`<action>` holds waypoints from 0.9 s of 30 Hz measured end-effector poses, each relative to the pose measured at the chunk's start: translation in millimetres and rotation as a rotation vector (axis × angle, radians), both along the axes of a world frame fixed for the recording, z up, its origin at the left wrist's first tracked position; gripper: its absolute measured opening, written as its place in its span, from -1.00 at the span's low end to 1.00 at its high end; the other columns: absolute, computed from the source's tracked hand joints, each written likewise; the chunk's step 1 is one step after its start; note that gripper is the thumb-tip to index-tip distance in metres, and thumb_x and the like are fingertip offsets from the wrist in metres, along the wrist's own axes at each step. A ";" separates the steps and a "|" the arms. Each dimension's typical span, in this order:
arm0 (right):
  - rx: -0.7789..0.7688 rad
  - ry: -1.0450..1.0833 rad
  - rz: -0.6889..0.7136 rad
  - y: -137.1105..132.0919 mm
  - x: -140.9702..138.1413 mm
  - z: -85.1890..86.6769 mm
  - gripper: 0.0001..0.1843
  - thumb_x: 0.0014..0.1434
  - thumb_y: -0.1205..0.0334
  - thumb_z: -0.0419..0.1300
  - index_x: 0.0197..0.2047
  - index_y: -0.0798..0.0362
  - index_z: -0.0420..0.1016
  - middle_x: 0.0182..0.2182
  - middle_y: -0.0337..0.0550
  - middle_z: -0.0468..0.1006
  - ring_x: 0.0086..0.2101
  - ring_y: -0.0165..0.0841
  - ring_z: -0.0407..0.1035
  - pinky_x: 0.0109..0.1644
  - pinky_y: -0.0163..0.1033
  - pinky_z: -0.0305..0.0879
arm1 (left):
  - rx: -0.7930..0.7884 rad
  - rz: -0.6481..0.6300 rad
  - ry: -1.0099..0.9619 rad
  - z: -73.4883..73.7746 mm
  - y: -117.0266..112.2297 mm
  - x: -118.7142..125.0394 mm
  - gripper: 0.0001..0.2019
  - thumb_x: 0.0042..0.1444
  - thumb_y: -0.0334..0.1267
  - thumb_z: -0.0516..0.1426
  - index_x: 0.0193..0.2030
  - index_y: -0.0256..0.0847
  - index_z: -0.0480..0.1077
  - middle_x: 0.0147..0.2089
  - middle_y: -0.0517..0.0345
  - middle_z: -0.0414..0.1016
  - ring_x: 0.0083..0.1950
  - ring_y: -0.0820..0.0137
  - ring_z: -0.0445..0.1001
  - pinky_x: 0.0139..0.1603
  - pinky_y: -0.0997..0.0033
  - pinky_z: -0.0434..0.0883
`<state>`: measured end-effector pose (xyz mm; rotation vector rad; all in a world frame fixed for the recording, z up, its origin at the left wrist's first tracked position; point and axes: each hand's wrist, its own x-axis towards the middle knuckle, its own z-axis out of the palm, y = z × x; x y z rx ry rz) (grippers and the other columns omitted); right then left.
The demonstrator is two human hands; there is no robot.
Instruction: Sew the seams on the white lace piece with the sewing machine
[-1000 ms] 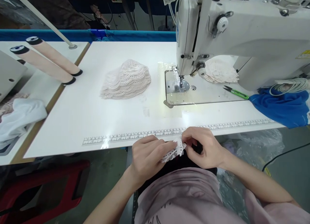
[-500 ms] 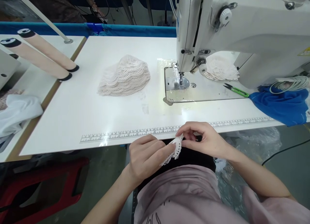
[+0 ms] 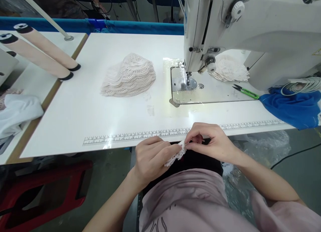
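Note:
A small piece of white lace trim [image 3: 175, 156] is held between both hands just below the table's front edge. My left hand [image 3: 151, 160] grips its lower end with curled fingers. My right hand [image 3: 210, 143] pinches its upper end with thumb and fingertips. On the white table [image 3: 82, 108] behind lies a pile of lace pieces [image 3: 129, 76]. A white sewing machine [image 3: 250, 31] stands at the right, with its needle plate [image 3: 187, 84] bare and a second lace pile [image 3: 229, 69] behind it.
Green thread snips [image 3: 245, 91] lie right of the needle plate. Blue cloth [image 3: 293, 108] and a white cord coil [image 3: 302, 84] sit at the far right. Two pink thread cones [image 3: 41, 54] lie on the left table beside white fabric [image 3: 17, 113]. A printed ruler [image 3: 140, 136] runs along the front edge.
Both hands have risen slightly toward the table edge with the lace. The right fingers have closed tighter on its upper end, and the view has tilted down a little.

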<state>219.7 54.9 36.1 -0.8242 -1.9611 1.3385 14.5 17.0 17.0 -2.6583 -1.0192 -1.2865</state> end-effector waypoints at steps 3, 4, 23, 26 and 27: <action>0.019 0.008 -0.011 0.0 -0.4 -1.2 -0.93 0.13 0.38 0.26 -0.28 0.06 0.52 -0.40 -0.25 0.45 -0.44 -0.50 0.30 -0.37 -0.35 0.28 | -0.049 -0.001 -0.021 0.3 0.0 0.5 -0.88 0.11 -0.48 0.13 -0.22 -0.26 0.32 -0.62 0.30 0.37 -0.61 0.53 0.28 -0.52 0.50 0.27; 0.026 0.010 -0.015 0.0 -0.6 -1.4 -0.93 0.13 0.38 0.26 -0.28 0.06 0.52 -0.40 -0.25 0.45 -0.43 -0.50 0.30 -0.37 -0.35 0.29 | -0.065 0.002 -0.034 0.2 0.0 0.8 -0.89 0.12 -0.47 0.12 -0.22 -0.26 0.32 -0.60 0.28 0.39 -0.61 0.52 0.29 -0.53 0.50 0.27; 0.754 -0.271 0.107 11.7 7.5 5.3 -0.83 0.32 0.29 0.06 -0.12 0.13 0.45 -0.35 -0.12 0.52 -0.34 -0.36 0.35 -0.27 -0.23 0.26 | -0.200 -0.014 -0.112 0.5 1.1 1.8 -0.87 0.12 -0.49 0.08 -0.22 -0.21 0.34 -0.51 0.24 0.49 -0.58 0.52 0.35 -0.52 0.52 0.28; 0.849 -0.329 0.153 14.3 8.5 10.1 -0.81 0.34 0.32 0.01 -0.15 0.14 0.45 -0.36 -0.12 0.51 -0.36 -0.37 0.34 -0.30 -0.24 0.21 | -0.203 -0.015 -0.110 -0.7 1.3 1.6 -0.87 0.12 -0.49 0.08 -0.22 -0.21 0.34 -0.51 0.25 0.50 -0.57 0.53 0.38 -0.51 0.52 0.29; 0.868 -0.352 0.178 15.1 8.5 12.2 -0.80 0.34 0.34 0.00 -0.17 0.14 0.45 -0.37 -0.12 0.51 -0.36 -0.37 0.33 -0.30 -0.24 0.20 | -0.203 -0.019 -0.109 -1.3 1.5 1.4 -0.86 0.12 -0.50 0.08 -0.22 -0.21 0.33 -0.50 0.25 0.50 -0.57 0.52 0.39 -0.51 0.51 0.30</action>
